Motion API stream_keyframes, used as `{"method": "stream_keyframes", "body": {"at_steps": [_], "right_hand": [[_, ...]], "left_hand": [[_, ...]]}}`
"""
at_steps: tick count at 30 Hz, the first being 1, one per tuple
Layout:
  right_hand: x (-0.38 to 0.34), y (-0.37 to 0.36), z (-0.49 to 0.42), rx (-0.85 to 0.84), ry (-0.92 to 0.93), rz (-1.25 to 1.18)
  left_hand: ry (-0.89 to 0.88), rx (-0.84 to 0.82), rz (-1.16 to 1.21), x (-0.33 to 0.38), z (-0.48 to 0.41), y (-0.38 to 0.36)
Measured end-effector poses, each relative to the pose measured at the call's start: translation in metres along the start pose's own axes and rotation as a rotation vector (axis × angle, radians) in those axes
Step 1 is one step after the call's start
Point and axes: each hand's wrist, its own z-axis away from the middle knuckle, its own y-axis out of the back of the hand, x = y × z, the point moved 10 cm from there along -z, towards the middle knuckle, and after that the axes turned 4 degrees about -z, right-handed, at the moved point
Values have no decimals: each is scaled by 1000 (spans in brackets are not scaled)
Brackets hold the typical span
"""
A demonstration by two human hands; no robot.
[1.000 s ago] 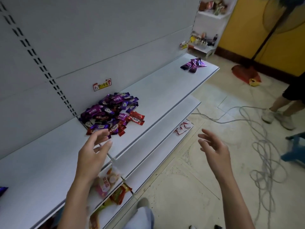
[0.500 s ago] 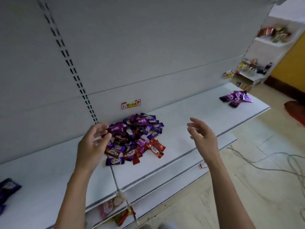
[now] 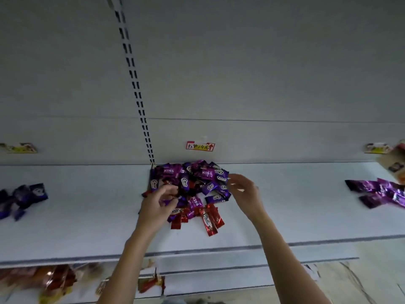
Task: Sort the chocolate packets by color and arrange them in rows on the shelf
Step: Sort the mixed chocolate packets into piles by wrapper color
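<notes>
Both hands have dropped onto the pile [image 3: 192,183]; left hand [image 3: 156,207] curls in, grip unclear; right hand [image 3: 246,193] fingers [image 3: 236,178] spread, empty; sorting can begin.

Red price label [image 3: 200,146], slotted upright [image 3: 135,84], snack bags [image 3: 54,279]

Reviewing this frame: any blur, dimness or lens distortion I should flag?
Head view: dim, flat light, no hard shadows. Head view: the central pile is sharp enough to read KISS, but the purple packets at right and the dark blue packets at left are smeared. Head view: wide-angle bending curves the slotted upright.
</notes>
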Motion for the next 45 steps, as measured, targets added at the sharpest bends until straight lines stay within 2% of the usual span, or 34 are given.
{"method": "stream_keyframes", "body": {"at_steps": [5, 8, 10, 12, 16, 21, 25, 31, 35, 38, 40, 43, 45], "right_hand": [[12, -70, 3, -264, 25, 120], [18, -98, 5, -373, 32, 203], [20, -104, 0, -416, 29, 231], [18, -97, -13, -375, 29, 225], [14, -72, -48, -180, 14, 258], [22, -96, -60, -343, 89, 469], [29, -94, -64, -273, 112, 622], [34, -89, -72, -311, 67, 630], [20, -86, -78, -265, 133, 573], [5, -87, -79, -203, 164, 373], [1, -91, -85, -185, 167, 337], [13, -94, -94, -196, 81, 443], [19, -96, -93, -217, 68, 558]], "left_hand": [[-46, -76, -152, -24, 9, -46], [-67, -118, -274, -36, 9, -62], [-73, -87, -299, -39, 3, -58], [-63, -51, -310, -41, -4, -50], [-37, 11, -339, -42, -14, -45], [151, 93, -403, -46, -15, -57], [167, 93, -536, -42, -22, -63], [125, 60, -406, -41, -32, -66], [145, 88, -361, -41, -35, -67], [182, 92, -442, -37, -35, -73], [204, 89, -541, -40, -38, -75], [169, 71, -497, -42, -41, -71], [113, 78, -547, -38, -42, -67]]}}
